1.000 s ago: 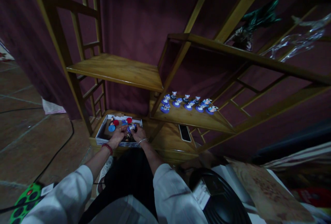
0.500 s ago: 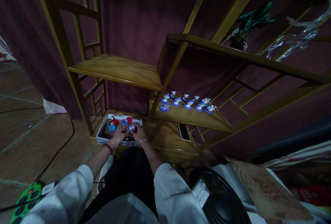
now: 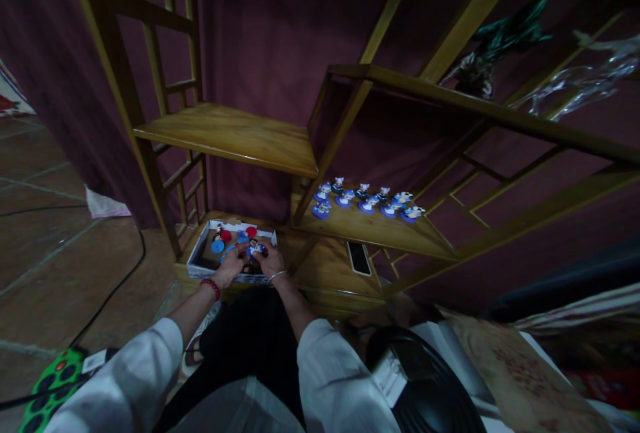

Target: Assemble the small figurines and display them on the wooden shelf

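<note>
Over the front right part of a shallow cardboard box (image 3: 198, 270), my left hand (image 3: 233, 266) and my right hand (image 3: 271, 261) hold one small figurine (image 3: 255, 249) between them. It is white and blue-purple with a round base; its details are too small to make out. Both hands have their fingers closed on it. Inside the box lie more figurines, with a blue round base (image 3: 217, 246) and a red round base (image 3: 251, 231) showing. My hands hide part of the box's contents. To the right, several figurines (image 3: 369, 203) stand in rows on a wooden shelf.
A phone (image 3: 359, 257) lies on the lower board right of the box. Above the box juts a wooden shelf board (image 3: 225, 134), with upright posts around it. A black rounded object (image 3: 425, 379) stands at my right; a green power strip (image 3: 55, 379) lies on the floor at left.
The figurine has turned slightly in my fingers, which have shifted a little around it. My view has moved slightly; the shelf figurines stand as before.
</note>
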Action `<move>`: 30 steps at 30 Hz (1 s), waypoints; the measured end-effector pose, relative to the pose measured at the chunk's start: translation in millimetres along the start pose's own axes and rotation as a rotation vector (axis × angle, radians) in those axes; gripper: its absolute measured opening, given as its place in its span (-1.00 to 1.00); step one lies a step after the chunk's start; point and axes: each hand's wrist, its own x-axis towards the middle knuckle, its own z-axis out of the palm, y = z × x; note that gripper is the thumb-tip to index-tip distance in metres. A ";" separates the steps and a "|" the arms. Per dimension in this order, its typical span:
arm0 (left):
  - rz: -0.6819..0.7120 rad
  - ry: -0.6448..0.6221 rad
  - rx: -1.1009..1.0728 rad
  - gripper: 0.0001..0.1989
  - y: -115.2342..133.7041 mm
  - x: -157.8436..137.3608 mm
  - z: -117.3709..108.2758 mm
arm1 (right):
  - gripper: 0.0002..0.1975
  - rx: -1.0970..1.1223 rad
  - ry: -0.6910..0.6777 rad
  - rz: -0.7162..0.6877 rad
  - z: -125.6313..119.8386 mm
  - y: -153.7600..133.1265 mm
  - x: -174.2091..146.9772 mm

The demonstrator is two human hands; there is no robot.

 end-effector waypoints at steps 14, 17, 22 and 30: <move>-0.019 0.036 0.030 -0.54 5.0 -0.2 1.3 | -0.63 0.108 0.018 -0.045 3.0 -1.6 0.9; 0.002 0.034 0.019 -0.54 5.8 -0.5 1.6 | -0.66 0.155 0.042 -0.060 4.2 -2.5 0.4; -0.009 0.028 0.026 -0.58 9.8 -4.8 4.1 | -0.70 0.162 0.032 -0.027 3.6 -1.2 1.2; -0.030 0.065 -0.009 -0.60 13.2 -9.2 8.6 | -0.60 0.166 0.025 -0.011 0.3 0.8 -0.5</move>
